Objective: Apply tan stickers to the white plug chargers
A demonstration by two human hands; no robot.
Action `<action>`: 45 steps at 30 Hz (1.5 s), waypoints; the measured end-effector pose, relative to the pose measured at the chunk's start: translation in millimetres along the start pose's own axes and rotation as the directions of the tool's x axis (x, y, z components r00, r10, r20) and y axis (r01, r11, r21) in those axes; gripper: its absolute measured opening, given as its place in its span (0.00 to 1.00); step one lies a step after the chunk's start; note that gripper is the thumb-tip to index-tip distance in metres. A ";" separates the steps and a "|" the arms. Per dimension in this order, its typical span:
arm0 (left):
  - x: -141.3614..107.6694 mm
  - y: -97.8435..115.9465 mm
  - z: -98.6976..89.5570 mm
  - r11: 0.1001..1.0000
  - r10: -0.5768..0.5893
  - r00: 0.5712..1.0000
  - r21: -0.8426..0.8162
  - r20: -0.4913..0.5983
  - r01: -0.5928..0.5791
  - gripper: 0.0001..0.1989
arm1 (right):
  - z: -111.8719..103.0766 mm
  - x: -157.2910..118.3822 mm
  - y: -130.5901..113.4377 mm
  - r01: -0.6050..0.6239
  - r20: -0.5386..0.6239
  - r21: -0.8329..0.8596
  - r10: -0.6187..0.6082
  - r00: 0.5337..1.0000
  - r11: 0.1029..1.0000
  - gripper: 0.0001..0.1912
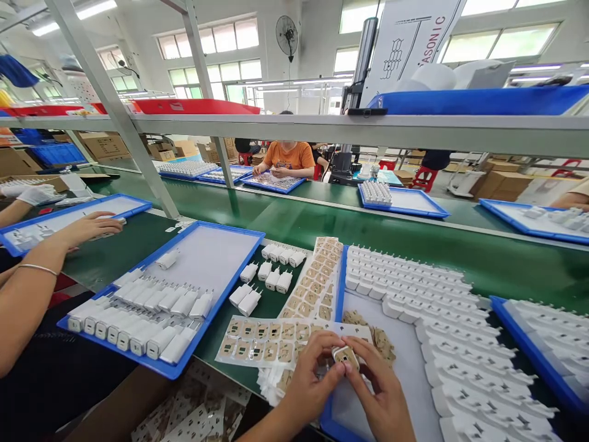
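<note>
Both my left hand (315, 371) and my right hand (380, 383) are closed around one small white charger (345, 356), its end face turned up with a tan piece on it. My thumbs press at its near edge. Beneath and left of my hands lie sticker sheets (257, 341) with rows of tan die-cut pieces. Loose tan scraps (381, 341) sit just beyond my right hand, in a blue-rimmed tray (340, 294) that also holds many rows of white chargers (460, 325). Several loose chargers (271, 270) stand on the green table left of the sheets.
At left, another blue tray (257, 236) holds chargers in rows, and a person's arm (32, 294) reaches over a further tray (133, 199). Another tray (543, 368) stands far right. A metal shelf (299, 129) spans above. A person in orange (289, 156) sits opposite.
</note>
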State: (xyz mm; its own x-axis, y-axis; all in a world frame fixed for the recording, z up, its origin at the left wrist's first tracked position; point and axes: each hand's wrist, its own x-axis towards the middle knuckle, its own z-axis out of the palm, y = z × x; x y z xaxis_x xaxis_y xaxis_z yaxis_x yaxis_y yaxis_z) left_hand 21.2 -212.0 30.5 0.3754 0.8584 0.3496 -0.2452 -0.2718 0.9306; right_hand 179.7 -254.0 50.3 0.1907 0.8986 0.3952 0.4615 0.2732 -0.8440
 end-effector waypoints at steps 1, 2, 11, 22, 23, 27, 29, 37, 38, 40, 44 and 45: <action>0.2 0.0 0.6 1.000 -0.012 1.000 0.002 -0.015 0.012 0.15 | 0.5 -1.0 1.3 0.010 -0.007 -0.026 -0.011 1.000 1.000 0.16; 0.4 0.1 1.2 1.000 -0.017 1.000 0.003 -0.023 0.017 0.14 | 1.0 -1.9 2.6 0.021 -0.007 -0.048 -0.021 1.000 0.999 0.16; 2.9 6.3 1.5 0.996 -0.067 0.997 -0.055 -0.040 0.064 0.14 | 4.2 -4.6 1.5 -0.049 0.041 -0.001 0.049 0.998 0.999 0.19; 2.5 7.1 0.2 0.993 -0.113 0.991 0.046 0.075 0.110 0.21 | -1.8 -0.7 -5.0 -0.059 -0.009 0.064 0.060 0.998 0.996 0.15; 1.9 7.2 -0.5 0.992 -0.121 0.989 0.038 0.085 0.118 0.22 | -1.6 -0.9 -6.9 -0.074 -0.001 0.082 0.075 0.997 0.994 0.14; 0.7 7.9 -2.6 0.983 -0.183 0.978 0.014 0.098 0.182 0.23 | 0.6 -1.5 -12.5 -0.139 0.024 0.192 0.137 0.990 0.972 0.11; 1.3 8.8 -2.9 0.979 -0.202 0.974 0.010 0.098 0.202 0.22 | 1.6 -1.5 -14.3 -0.158 0.047 0.232 0.151 0.987 0.960 0.09; 2.8 10.9 -4.5 0.986 -0.164 0.976 0.029 0.145 0.161 0.18 | 3.6 -2.3 -16.6 -0.163 0.028 0.268 0.161 0.987 0.950 0.05; 2.7 10.4 -4.9 0.987 -0.161 0.976 0.039 0.146 0.157 0.18 | 3.6 -2.5 -16.0 -0.164 0.024 0.270 0.163 0.986 0.949 0.05; 2.3 9.2 -5.6 0.986 -0.159 0.976 0.064 0.147 0.151 0.18 | 3.5 -3.0 -14.5 -0.164 0.021 0.276 0.165 0.986 0.947 0.04; 1.2 6.2 -6.1 0.987 -0.152 0.978 0.073 0.144 0.143 0.19 | 3.8 -2.9 -13.6 -0.148 0.013 0.281 0.151 0.988 0.948 0.02; 0.8 5.4 -6.1 0.988 -0.149 0.979 0.067 0.141 0.141 0.19 | 4.0 -2.5 -14.1 -0.141 0.008 0.284 0.145 0.989 0.949 0.02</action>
State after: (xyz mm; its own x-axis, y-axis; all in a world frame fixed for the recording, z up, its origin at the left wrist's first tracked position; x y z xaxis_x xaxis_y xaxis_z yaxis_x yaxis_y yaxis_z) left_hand 14.7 -210.1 35.2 0.5304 0.8191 0.2187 -0.1297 -0.1765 0.9757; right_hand 169.3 -258.7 59.8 0.2482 0.9315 0.2659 0.1652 0.2297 -0.9591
